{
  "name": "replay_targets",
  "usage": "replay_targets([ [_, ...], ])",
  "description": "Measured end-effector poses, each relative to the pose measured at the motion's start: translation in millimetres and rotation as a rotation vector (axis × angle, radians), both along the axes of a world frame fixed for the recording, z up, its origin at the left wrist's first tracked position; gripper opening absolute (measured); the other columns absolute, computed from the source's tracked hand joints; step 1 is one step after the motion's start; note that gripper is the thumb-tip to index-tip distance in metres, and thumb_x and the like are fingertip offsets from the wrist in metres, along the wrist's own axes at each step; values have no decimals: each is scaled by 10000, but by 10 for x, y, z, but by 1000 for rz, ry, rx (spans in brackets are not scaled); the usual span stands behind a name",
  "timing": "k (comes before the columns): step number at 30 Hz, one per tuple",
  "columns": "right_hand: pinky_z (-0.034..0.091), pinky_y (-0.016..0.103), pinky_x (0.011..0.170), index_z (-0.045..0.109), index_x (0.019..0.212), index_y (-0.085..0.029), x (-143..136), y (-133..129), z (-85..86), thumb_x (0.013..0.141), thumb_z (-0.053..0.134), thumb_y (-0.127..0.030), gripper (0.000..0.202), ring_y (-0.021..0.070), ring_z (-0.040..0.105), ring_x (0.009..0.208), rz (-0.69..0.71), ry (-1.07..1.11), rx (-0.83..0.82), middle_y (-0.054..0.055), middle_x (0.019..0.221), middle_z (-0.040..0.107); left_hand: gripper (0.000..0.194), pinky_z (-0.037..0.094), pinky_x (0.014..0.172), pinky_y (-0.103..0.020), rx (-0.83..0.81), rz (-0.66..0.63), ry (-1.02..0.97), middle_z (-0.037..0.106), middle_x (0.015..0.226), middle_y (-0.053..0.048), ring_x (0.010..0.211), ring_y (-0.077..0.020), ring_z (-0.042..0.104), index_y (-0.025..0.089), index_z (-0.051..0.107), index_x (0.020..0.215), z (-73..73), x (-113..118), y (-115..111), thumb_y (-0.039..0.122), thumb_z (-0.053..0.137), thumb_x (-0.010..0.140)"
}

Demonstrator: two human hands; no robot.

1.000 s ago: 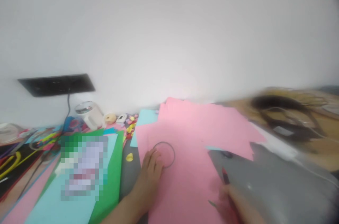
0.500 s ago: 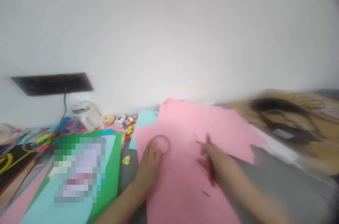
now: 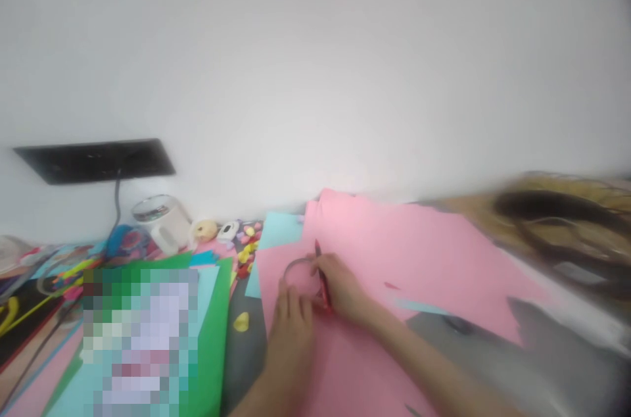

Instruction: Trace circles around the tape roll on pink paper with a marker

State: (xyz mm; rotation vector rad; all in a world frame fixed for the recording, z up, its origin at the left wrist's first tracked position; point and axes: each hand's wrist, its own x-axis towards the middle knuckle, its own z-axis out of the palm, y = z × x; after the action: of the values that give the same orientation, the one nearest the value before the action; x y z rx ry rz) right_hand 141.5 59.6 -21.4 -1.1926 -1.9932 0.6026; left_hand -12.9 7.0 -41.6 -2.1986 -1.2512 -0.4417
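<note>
— So where is the ring [image 3: 297, 270] sitting?
— Flat on the pink paper sheet [image 3: 394, 252], near that sheet's left edge, a thin dark hoop with only its far arc showing clear of the fingers

— Which hand has it?
— The left hand [image 3: 292, 319] lies palm down on the sheet with its fingers stretched forward onto the near side of the ring, pressing it rather than gripping it; the hand is flat and open, with nothing closed inside it

— And the other one?
— The right hand [image 3: 340, 289] comes in from the right, fingers curled shut around a red pen [image 3: 323, 279]. The pen stands steeply, its upper end pointing away from the person, its lower end down at the ring's right side; whether the tip touches the paper I cannot tell, the picture is soft there

— What lies under and around the pink sheet?
— More pink sheets fan out behind it, a light blue sheet [image 3: 279, 229] peeks out at its far left corner, and a grey surface [image 3: 542, 358] shows to the right. Just left of the sheet a small yellow scrap [image 3: 241, 321] rests on the dark tabletop, then a green sheet [image 3: 211, 338]

— Further out?
— A white jar [image 3: 160, 216] near the wall, with a black cable rising to a black wall panel [image 3: 93, 160]; bright small pieces [image 3: 246, 247] lie between the jar and the pink paper
</note>
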Motion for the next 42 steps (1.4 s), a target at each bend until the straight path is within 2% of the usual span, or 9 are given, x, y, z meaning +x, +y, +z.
replay_targets([
  [7, 403, 396, 851, 475, 910, -212, -1, 16, -92, 597, 470, 28, 395, 246, 487, 1116, 49, 11, 41, 108, 1179, 560, 457, 455, 886, -493, -2, -4, 72, 593, 1073, -209, 1067, -307, 532, 5, 555, 1133, 3, 250, 32, 53, 360, 722],
  [13, 433, 342, 739, 500, 830, -206, -52, 0, -60, 654, 464, 28, 295, 230, 509, 938, -7, -30, 14, 80, 967, 582, 468, 459, 864, -517, 119, -125, -9, 596, 1089, -201, 1071, -325, 537, 0, 523, 1150, -95, 165, 170, 26, 354, 714],
  [18, 431, 358, 740, 499, 791, -193, -69, -29, 11, 680, 445, 31, 255, 226, 503, 882, -6, -20, 22, 77, 896, 573, 685, 484, 842, -468, 79, -151, -91, 608, 1106, -189, 1093, -309, 537, -8, 163, 1396, -110, 102, 196, -30, 299, 726],
  [22, 442, 369, 754, 490, 788, -204, -64, -38, 61, 705, 442, 19, 242, 223, 514, 888, -13, 28, -30, 81, 918, 574, 742, 490, 849, -429, 33, -183, -167, 608, 1121, -193, 1121, -294, 524, 2, -30, 1414, -118, 68, 226, -62, 258, 734],
  [27, 465, 373, 731, 476, 741, -225, -82, -26, 28, 675, 481, -3, 231, 239, 524, 921, -31, 77, -60, 52, 859, 558, 753, 467, 894, -473, -9, -132, -269, 551, 1213, -193, 1212, -304, 441, 88, -31, 1432, -231, 52, 268, -59, 257, 752],
  [33, 486, 305, 630, 514, 781, -219, -17, -45, 75, 720, 468, -51, 184, 213, 555, 887, 13, 174, -209, 77, 983, 545, 673, 450, 913, -507, -14, -52, -316, 382, 1361, -240, 1317, -354, 232, 89, 57, 1432, -392, 112, 301, 16, 335, 823],
  [36, 471, 343, 744, 489, 821, -225, 59, -55, 179, 722, 500, -85, 171, 199, 578, 816, 120, 244, -197, 22, 782, 576, 617, 442, 901, -543, 18, -66, -277, 344, 1383, -251, 1323, -389, 182, 74, 171, 1410, -425, 111, 328, 110, 405, 840],
  [39, 441, 377, 811, 439, 789, -239, 94, -50, 243, 746, 509, -131, 136, 165, 550, 618, 136, 302, -176, -60, 543, 480, 526, 422, 904, -568, 50, -98, -209, 378, 1366, -245, 1315, -404, 200, 75, 341, 1336, -395, 95, 338, 165, 445, 828],
  [42, 457, 362, 729, 426, 736, -245, 68, -47, 239, 844, 410, -204, 116, 137, 459, 463, 93, 333, -230, -76, 458, 409, 476, 386, 940, -573, 54, -100, -141, 441, 1319, -243, 1282, -385, 305, 75, 417, 1281, -331, 91, 317, 148, 463, 812],
])
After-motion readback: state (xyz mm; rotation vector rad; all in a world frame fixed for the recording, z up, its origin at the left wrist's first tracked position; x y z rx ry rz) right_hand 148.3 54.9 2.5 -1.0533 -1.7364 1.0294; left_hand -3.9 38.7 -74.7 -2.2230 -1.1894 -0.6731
